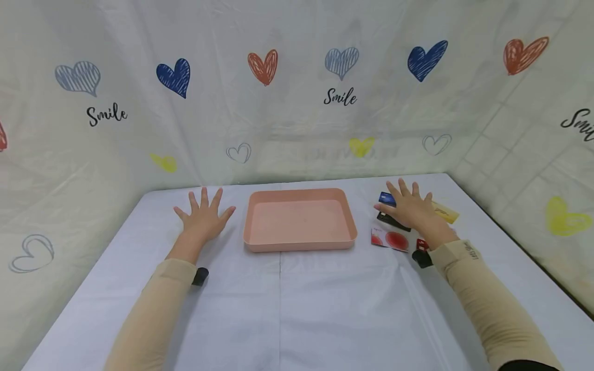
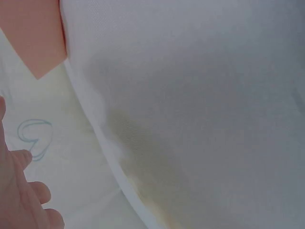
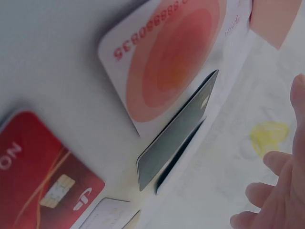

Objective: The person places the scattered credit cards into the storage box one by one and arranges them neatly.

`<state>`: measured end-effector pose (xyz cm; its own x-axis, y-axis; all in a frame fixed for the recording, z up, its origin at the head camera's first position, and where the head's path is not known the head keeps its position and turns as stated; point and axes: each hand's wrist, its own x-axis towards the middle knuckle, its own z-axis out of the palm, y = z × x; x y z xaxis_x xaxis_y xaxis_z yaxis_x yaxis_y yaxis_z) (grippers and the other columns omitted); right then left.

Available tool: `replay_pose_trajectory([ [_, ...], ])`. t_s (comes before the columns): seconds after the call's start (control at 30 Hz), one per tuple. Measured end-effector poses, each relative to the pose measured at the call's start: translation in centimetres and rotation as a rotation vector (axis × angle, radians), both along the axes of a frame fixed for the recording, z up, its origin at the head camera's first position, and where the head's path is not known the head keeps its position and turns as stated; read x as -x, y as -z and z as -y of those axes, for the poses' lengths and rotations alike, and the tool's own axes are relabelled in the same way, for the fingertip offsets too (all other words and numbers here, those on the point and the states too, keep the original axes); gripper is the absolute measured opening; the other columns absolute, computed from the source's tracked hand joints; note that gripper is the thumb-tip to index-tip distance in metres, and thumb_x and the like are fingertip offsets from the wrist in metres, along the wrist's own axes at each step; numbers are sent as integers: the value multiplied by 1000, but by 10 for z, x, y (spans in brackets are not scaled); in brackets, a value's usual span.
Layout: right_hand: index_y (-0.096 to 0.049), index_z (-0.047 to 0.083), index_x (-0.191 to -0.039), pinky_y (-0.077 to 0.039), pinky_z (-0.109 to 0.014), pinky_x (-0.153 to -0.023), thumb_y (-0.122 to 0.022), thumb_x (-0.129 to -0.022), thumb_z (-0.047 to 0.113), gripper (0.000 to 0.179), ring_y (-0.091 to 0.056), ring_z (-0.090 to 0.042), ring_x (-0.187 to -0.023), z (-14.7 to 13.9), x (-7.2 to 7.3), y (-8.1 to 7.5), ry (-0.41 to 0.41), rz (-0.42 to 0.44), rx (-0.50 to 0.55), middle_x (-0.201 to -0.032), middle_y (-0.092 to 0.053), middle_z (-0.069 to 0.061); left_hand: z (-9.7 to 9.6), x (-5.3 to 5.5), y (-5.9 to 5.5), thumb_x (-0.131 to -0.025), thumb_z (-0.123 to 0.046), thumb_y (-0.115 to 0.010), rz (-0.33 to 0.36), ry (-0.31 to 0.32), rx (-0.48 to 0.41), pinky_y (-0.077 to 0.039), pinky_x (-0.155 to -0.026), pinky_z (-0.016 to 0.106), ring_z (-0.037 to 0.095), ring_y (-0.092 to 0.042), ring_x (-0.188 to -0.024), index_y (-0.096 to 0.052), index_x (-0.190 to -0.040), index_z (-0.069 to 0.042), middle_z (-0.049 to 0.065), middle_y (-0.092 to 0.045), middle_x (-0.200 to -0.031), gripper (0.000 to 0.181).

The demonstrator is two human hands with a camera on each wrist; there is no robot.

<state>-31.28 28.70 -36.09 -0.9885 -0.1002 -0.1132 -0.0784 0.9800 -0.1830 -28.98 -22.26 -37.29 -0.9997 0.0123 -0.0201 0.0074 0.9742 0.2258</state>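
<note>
My left hand (image 1: pixel 201 220) is spread flat with its fingers apart, left of a shallow pink tray (image 1: pixel 300 246), and holds nothing. On the right, my right hand (image 1: pixel 412 208) is also spread, above a loose group of cards, with nothing in its grasp. Around it lie a blue card (image 1: pixel 386 198), a black card (image 1: pixel 393 221), a yellow card (image 1: pixel 446 212) and a white card with red circles (image 1: pixel 391 239). A red chip card (image 3: pixel 45 179) shows large in the right wrist view; in the head view, the forearm partly covers it.
A white cloth covers the table (image 1: pixel 278 309). Behind it hangs a pale curtain (image 1: pixel 297 113) printed with hearts and the word Smile; it continues along both sides. Black wrist devices, such as the left one (image 1: pixel 200 276), sit under the beige sleeves.
</note>
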Motion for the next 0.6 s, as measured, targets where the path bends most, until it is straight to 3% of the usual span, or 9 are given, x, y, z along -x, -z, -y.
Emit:
replay_pose_trajectory([
  [0.6,-10,3,-163,0,-79,-110,-42,-100,69,96,4,-61,-146,-2,-10,-3,-80,19,15,-165,1,-33,-1,-8,3,-104,-66,-32,13,46,9,9,-103,84,54,15,-149,-7,-166,-15,28,6,-167,84],
])
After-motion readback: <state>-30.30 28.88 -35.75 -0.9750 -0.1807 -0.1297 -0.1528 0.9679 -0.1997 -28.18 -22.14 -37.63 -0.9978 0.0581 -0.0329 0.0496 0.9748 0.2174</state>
